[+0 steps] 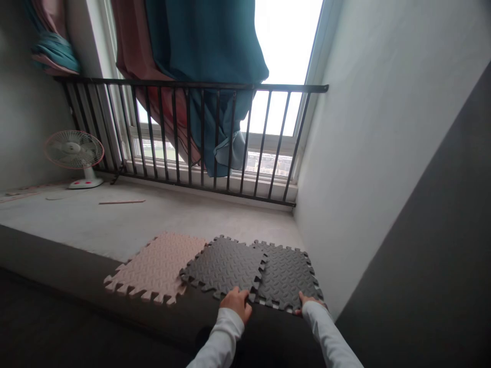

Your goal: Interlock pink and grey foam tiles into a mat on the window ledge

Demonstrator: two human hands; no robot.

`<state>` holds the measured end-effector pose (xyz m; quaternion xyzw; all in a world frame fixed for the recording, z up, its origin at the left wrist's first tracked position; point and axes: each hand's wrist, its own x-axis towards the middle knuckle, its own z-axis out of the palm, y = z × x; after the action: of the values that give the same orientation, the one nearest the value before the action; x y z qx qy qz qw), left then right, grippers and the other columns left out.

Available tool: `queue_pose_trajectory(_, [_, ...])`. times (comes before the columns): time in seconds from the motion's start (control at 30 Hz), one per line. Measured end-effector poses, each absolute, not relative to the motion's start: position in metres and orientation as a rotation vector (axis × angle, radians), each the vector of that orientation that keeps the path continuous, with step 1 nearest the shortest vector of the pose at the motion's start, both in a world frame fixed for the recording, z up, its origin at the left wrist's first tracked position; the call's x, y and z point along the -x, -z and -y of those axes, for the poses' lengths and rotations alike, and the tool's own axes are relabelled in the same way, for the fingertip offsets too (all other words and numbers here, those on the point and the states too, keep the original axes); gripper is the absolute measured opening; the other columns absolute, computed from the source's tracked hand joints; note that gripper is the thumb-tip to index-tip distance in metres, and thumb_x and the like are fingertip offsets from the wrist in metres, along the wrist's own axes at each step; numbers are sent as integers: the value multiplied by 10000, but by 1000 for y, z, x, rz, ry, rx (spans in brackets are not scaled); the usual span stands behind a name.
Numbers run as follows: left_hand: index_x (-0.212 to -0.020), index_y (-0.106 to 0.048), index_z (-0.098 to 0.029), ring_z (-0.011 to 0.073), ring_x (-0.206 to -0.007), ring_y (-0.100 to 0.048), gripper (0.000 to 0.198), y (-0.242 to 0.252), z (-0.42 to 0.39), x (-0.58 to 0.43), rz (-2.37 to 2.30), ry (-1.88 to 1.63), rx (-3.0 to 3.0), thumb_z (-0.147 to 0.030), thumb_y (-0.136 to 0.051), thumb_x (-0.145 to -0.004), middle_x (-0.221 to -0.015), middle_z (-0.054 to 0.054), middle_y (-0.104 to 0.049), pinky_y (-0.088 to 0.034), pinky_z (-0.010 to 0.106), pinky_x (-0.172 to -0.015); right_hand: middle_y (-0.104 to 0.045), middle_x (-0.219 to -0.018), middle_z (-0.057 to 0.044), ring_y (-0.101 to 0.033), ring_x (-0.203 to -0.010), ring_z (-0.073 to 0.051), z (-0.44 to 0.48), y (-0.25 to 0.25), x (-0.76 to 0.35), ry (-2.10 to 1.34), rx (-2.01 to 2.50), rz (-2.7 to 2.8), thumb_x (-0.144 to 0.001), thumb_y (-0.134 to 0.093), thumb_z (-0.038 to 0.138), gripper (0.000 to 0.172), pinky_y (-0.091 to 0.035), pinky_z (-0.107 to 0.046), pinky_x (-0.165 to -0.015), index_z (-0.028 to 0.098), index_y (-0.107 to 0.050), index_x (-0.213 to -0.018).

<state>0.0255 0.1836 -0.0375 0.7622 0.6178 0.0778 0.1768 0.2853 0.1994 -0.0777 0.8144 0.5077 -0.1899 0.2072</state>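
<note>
Two dark grey foam mats with jigsaw edges lie on the ledge. The left grey mat (228, 263) overlaps the right grey mat (287, 273) and also a pink foam mat (159, 263) on its other side. My left hand (237, 302) is closed on the front edge of the left grey mat, near its right corner. At the front right corner of the right grey mat, my right hand (307, 301) grips the edge between thumb and fingers.
A white fan (79, 156) stands on the ledge (88, 220) at the far left, near a thin strip (121, 202). Black railings (192, 138) run before the window and curtains (207, 41). A wall (356, 153) rises at the right.
</note>
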Motion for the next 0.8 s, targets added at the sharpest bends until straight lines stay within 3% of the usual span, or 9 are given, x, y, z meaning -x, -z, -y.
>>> queue_pose_trajectory(0.33, [-1008,-584,-186,283,-967,-529,419,54,-186,-100,-1421,168,-2287,-253,-551,-596,-1066,141,-551,-431,412,-810,-410,-1281,-104,-397,-1141,-279,-194,59,-276,548,-2285,-1386,-606,-592,455,800,-345,-428,-918,259,-244,-1299])
queue_pose_trajectory(0.57, [-940,-612,-216,282,-1110,-379,378,74,-202,-91,-1373,71,-2438,-203,-570,-565,-1192,103,-456,-361,453,-860,-456,-1245,-92,-415,-1127,-279,-198,68,-281,551,-2295,-1400,-593,-604,427,794,-352,-450,-900,276,-256,-1291])
queue_pose_trajectory(0.8, [-1096,-508,-187,200,-1173,-323,453,71,-215,-66,-1354,-115,-2430,-167,-436,-649,-1286,59,-388,-283,329,-977,-430,-1263,-113,-420,-1123,-273,-197,64,-278,553,-2290,-1397,-573,-611,422,830,-367,-433,-891,235,-252,-1297])
